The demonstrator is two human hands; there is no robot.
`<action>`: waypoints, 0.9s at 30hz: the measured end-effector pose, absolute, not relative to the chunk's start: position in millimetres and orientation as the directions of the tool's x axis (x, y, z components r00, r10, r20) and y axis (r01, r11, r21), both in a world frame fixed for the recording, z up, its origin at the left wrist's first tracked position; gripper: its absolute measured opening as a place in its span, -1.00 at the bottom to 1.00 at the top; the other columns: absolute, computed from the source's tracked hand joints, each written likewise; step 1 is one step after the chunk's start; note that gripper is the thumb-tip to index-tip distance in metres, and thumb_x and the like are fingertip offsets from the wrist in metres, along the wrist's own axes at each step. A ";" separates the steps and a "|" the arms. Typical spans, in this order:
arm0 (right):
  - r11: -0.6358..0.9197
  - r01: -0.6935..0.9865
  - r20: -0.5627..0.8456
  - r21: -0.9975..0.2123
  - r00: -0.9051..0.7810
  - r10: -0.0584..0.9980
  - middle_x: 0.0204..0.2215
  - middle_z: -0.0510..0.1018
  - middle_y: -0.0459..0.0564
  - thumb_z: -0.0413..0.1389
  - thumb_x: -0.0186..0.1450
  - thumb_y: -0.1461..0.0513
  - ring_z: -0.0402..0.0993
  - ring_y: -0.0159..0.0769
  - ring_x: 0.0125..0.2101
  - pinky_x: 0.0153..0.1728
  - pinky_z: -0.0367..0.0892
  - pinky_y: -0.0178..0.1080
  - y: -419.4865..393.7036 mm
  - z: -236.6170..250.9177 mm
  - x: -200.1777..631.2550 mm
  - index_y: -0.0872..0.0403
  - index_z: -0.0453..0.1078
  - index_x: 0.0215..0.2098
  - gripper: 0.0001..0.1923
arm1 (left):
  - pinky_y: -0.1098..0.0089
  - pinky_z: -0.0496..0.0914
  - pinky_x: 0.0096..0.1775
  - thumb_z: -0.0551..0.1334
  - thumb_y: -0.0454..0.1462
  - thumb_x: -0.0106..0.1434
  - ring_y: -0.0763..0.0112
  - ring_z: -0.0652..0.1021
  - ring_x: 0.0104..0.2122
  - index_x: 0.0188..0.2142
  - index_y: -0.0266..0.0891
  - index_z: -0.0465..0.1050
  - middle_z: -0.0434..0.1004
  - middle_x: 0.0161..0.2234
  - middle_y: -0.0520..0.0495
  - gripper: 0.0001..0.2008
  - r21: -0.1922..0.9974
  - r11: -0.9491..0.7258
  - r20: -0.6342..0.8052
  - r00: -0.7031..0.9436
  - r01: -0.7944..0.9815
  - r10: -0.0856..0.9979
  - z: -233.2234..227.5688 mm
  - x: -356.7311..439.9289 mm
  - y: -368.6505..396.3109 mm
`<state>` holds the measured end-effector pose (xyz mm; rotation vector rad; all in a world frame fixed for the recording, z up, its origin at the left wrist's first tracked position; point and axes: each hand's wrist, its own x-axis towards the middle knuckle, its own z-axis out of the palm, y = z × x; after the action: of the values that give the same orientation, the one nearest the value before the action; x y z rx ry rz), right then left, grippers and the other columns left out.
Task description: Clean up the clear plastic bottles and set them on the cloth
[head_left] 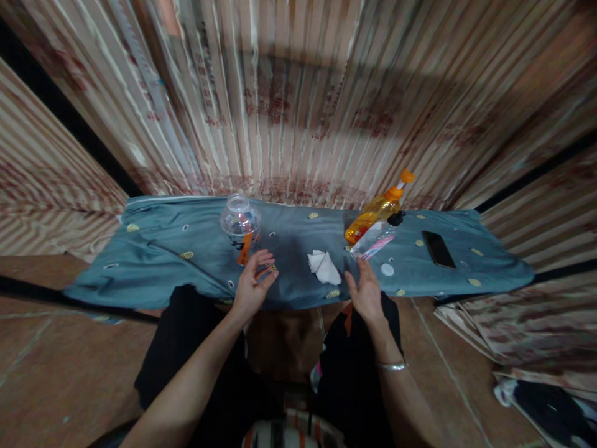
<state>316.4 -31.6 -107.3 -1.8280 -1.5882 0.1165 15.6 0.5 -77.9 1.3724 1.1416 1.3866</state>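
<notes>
My left hand [254, 283] is open above the table's front edge, fingers stretched, close to a clear plastic cup [241, 227] with a domed lid and orange-and-black print. Between my hands lies a crumpled white tissue [325, 266], touched by neither. My right hand [365, 287] is open too, its fingertips just short of a clear bottle [377, 239] with a black cap and pink marking. Whether they touch that bottle I cannot tell. Behind it, an orange pump bottle [373, 216] of yellow-orange liquid appears tilted. A small white disc [387, 269] lies right of my right hand.
A blue-green patterned cloth [153, 261] covers the narrow table. A black phone [438, 249] lies on its right side. Striped curtains [298, 124] hang close behind, and dark frame bars [541, 171] flank both ends. My knees are under the front edge.
</notes>
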 end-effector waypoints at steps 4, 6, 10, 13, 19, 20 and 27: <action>-0.266 0.865 0.334 -0.425 0.423 0.842 0.26 0.33 0.57 -0.09 0.36 0.05 0.22 0.22 0.33 0.26 0.20 0.25 -38.1 -102.7 376.7 0.39 0.19 0.29 -0.31 | 0.12 0.57 -0.06 0.37 -0.08 0.16 0.23 0.63 -0.21 -0.02 -0.17 0.42 0.59 -0.19 -0.10 -0.57 0.953 -0.284 0.294 -0.090 0.104 0.952 -63.8 -3.1 2.4; -0.349 0.867 0.270 -0.356 0.453 0.850 0.28 0.30 0.59 -0.04 0.33 0.07 0.24 0.25 0.30 0.24 0.22 0.24 -34.7 -102.1 396.7 0.41 0.16 0.31 -0.28 | 0.09 0.54 -0.02 0.39 -0.08 0.17 0.22 0.61 -0.21 -0.03 -0.17 0.44 0.56 -0.21 -0.08 -0.57 0.934 -0.317 0.340 -0.133 0.164 0.931 -55.9 -14.3 3.7; -0.369 0.894 0.125 -0.256 0.409 0.904 0.19 0.45 0.49 -0.05 0.35 0.12 0.42 0.20 0.18 0.17 0.28 0.18 -26.0 -105.4 413.6 0.30 0.25 0.28 -0.38 | -0.03 0.43 0.13 0.42 -0.10 0.16 0.08 0.55 -0.03 0.11 -0.19 0.38 0.50 0.00 -0.20 -0.44 0.784 -0.442 0.565 -0.206 0.435 0.799 -46.6 -36.0 11.0; -0.347 0.921 0.097 -0.176 0.367 0.925 0.10 0.52 0.49 -0.08 0.37 0.19 0.49 0.15 0.11 0.17 0.28 0.13 -22.4 -106.9 416.6 0.30 0.33 0.21 -0.48 | -0.06 0.35 0.20 0.45 -0.06 0.11 -0.03 0.45 0.17 0.27 -0.22 0.23 0.32 0.23 -0.33 -0.19 0.725 -0.438 0.624 -0.238 0.532 0.744 -50.7 -45.5 20.4; -0.340 0.920 0.113 -0.196 0.365 0.924 -0.01 0.58 0.50 -0.02 0.31 0.19 0.56 0.16 0.03 0.16 0.29 0.10 -12.7 -104.5 417.6 0.25 0.43 0.06 -0.55 | -0.11 0.10 0.34 0.56 -0.07 -0.08 -0.14 0.20 0.39 0.39 -0.23 -0.01 0.10 0.39 -0.44 0.16 0.887 -0.336 0.436 -0.334 0.318 0.836 -67.4 -41.1 44.7; -0.336 0.919 0.122 -0.204 0.365 0.923 -0.03 0.59 0.51 -0.03 0.30 0.19 0.57 0.17 0.01 0.16 0.29 0.12 -10.6 -104.5 417.2 0.26 0.44 0.04 -0.55 | -0.11 0.08 0.35 0.56 -0.09 -0.09 -0.14 0.17 0.41 0.39 -0.23 -0.03 0.07 0.41 -0.46 0.18 0.897 -0.325 0.418 -0.336 0.299 0.844 -68.6 -38.7 48.5; -0.363 0.887 0.159 -0.284 0.417 0.895 -0.24 0.64 0.48 -0.01 0.25 0.13 0.62 0.23 -0.15 0.08 0.35 0.27 -12.7 -98.9 414.5 0.21 0.48 -0.08 -0.59 | -0.01 0.26 0.30 0.58 -0.27 -0.14 -0.06 0.37 0.32 0.40 -0.23 -0.05 0.21 0.37 -0.44 0.21 0.944 -0.275 0.324 -0.338 0.184 0.884 -69.9 -25.1 66.0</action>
<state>414.5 -12.7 -98.9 -2.3523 -1.5377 0.0317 -25.1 66.0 -69.9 1.3440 1.4257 1.6645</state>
